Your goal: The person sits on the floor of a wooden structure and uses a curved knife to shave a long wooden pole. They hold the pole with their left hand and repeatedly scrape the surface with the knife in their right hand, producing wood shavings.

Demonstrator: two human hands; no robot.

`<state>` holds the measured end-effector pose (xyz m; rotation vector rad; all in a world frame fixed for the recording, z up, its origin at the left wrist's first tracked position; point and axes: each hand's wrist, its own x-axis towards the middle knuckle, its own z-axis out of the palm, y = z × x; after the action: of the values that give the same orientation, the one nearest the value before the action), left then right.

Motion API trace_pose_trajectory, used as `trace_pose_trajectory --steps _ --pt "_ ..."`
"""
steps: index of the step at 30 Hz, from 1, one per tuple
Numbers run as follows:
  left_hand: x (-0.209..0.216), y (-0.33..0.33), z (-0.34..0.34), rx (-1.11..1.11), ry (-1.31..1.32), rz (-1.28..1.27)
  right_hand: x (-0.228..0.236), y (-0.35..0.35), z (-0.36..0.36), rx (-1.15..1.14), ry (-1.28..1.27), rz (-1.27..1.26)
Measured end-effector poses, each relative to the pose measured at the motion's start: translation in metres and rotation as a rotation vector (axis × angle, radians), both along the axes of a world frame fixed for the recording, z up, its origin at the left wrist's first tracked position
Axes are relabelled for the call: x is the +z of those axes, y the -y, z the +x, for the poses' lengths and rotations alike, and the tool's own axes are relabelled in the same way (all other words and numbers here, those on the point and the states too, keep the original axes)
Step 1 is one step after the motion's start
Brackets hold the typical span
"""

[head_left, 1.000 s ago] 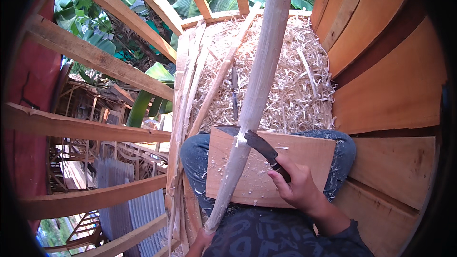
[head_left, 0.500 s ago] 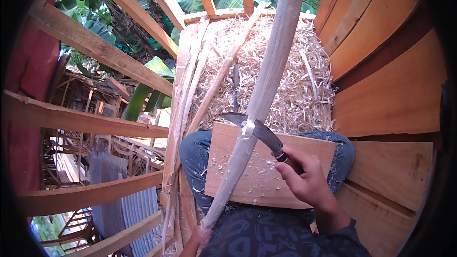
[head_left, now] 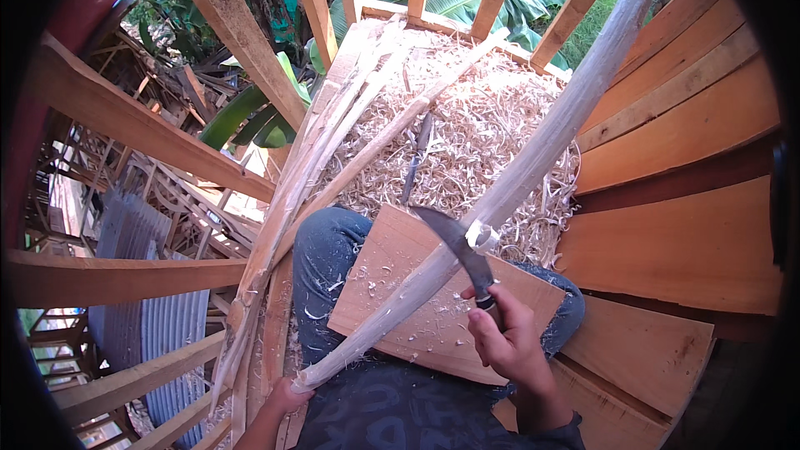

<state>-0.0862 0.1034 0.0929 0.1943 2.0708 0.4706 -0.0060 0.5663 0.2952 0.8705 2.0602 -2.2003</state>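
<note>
A long, pale, peeled wooden pole (head_left: pixel 554 142) slants from beside my left hip up to the far right. My left hand (head_left: pixel 286 400) is closed round its near end. My right hand (head_left: pixel 507 340) grips the short handle of a curved, dark-bladed sickle (head_left: pixel 468 252). The blade lies across the pole near its middle, and a curled white shaving (head_left: pixel 482 236) stands up at the edge. Under the pole, a flat wooden board (head_left: pixel 450 325) rests tilted on my lap, dotted with small chips.
Curly wood shavings (head_left: pixel 492 125) cover the floor ahead. Several long wooden strips (head_left: pixel 287 233) lie along the left, with a thin stick (head_left: pixel 392 129) and a dark rod (head_left: pixel 414 167) among the shavings. Slatted rails (head_left: pixel 158 133) border the left; a plank wall (head_left: pixel 675 233) stands at right.
The pole's far end has swung right and the board has turned with it. The sickle blade is now steeper across the pole, and the shaving at it is larger. The view has also rotated.
</note>
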Motion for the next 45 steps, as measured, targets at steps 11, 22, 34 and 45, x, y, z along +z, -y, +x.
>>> trace_pose_trajectory --steps 11,22,34,45 --pt "-0.014 0.005 0.007 0.012 -0.115 0.141 0.003 0.013 -0.007 -0.051 0.015 0.047" --pt "-0.05 0.031 0.022 -0.026 -0.208 0.148 0.014 0.004 -0.008 -0.301 -0.04 0.036" --pt "-0.06 0.036 0.023 0.064 -0.155 0.228 -0.008 0.004 -0.009 0.014 -0.051 0.011" --pt "-0.039 0.025 0.015 0.009 -0.155 0.178 0.004 0.002 -0.004 0.039 0.155 -0.251"
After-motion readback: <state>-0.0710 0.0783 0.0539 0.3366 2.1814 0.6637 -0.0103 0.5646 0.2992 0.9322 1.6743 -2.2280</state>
